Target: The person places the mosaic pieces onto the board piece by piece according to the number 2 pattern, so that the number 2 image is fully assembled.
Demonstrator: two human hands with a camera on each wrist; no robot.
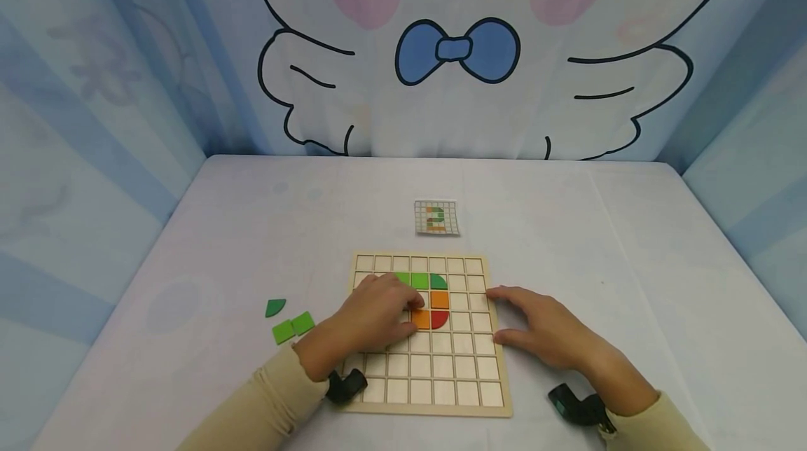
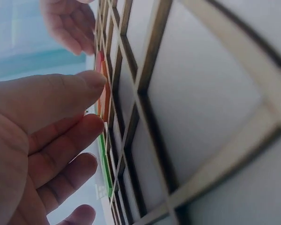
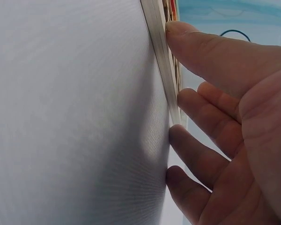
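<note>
A square wooden grid board (image 1: 463, 389) lies on the table, with several coloured tiles in its cells. My left hand (image 1: 377, 307) reaches over its left half, thumb and index fingertips right at an orange square tile (image 1: 420, 319) and a little apart from each other. Beside that tile lies a red rounded tile (image 1: 439, 318), with another orange square (image 1: 439, 299) above. Light green squares (image 1: 419, 281) and a dark green rounded tile (image 1: 438, 281) form the top row, partly hidden by the left hand. My right hand (image 1: 545, 325) rests its fingertips along the board's right edge, fingers spread.
Left of the board lie two loose light green squares (image 1: 293, 327) and a dark green rounded piece (image 1: 275, 307). A small pattern card (image 1: 437, 218) with a printed grid lies behind the board. A printed curtain (image 1: 454, 115) hangs behind the white table (image 1: 189, 241).
</note>
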